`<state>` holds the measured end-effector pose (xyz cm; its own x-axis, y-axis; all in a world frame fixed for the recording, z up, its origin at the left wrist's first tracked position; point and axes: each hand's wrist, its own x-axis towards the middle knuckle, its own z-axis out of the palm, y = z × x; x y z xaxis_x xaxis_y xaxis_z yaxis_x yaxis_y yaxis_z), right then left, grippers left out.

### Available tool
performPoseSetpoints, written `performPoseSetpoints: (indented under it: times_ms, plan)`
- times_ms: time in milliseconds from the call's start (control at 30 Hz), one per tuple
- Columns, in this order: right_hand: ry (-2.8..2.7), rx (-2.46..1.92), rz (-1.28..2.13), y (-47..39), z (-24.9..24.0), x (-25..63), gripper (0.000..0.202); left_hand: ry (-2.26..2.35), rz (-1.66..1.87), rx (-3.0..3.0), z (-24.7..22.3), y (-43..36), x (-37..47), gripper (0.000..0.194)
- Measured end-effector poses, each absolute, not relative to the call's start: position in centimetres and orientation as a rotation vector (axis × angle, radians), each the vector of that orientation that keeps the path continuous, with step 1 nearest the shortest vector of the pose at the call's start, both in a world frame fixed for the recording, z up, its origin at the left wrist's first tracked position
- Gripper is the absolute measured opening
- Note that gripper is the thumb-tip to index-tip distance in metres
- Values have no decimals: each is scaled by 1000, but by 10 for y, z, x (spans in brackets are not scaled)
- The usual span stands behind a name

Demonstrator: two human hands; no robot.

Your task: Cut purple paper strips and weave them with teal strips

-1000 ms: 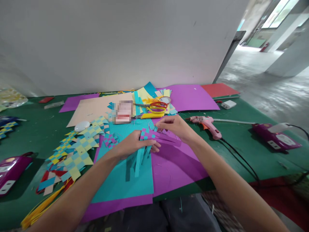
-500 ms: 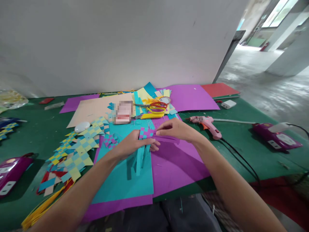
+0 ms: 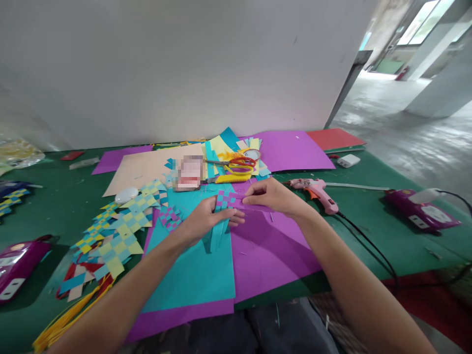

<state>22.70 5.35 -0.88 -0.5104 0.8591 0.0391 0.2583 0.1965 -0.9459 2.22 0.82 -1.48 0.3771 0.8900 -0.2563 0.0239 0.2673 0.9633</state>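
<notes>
A small purple-and-turquoise woven paper piece (image 3: 226, 199) is pinched in my left hand (image 3: 206, 219), thumb in front and other fingers behind. Loose turquoise strips (image 3: 219, 236) hang down from it over the turquoise sheet (image 3: 188, 280). My right hand (image 3: 268, 195) grips the purple paper strips (image 3: 239, 200) at the right side of the weave, thumb against forefinger. The far ends of those strips pass under my right hand. Just left of my left hand lies another purple-and-turquoise woven piece (image 3: 170, 218).
Scissors (image 3: 239, 163) and a yellow-handled cutter (image 3: 232, 178) lie behind my hands. A pink glue gun (image 3: 317, 191) rests to the right, its cord trailing toward the front. Purple power strips (image 3: 420, 209) stand at both sides. Yellow-and-blue woven pieces (image 3: 123, 226) and yellow tassels (image 3: 70, 319) lie left.
My right hand has shifted slightly right along the purple strips. The woven piece has moved a little right and up, and its hanging turquoise strips have swung closer together.
</notes>
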Motion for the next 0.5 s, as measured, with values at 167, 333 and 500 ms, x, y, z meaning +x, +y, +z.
performPoseSetpoints:
  times_ms: [167, 333, 500]
  plan:
    - [-1841, -1016, 1310, 54, -9, 228, 26, 1018, 788, 1176, -15, 10, 22, 31]
    - [-2027, -1035, 1269, 52, -6, 230, 28, 1046, 691, 1251, -11, 8, 23, 27]
    - [-2069, -1057, 1109, 49, -7, 224, 39, 1070, 635, 1330, -10, 7, 27, 30]
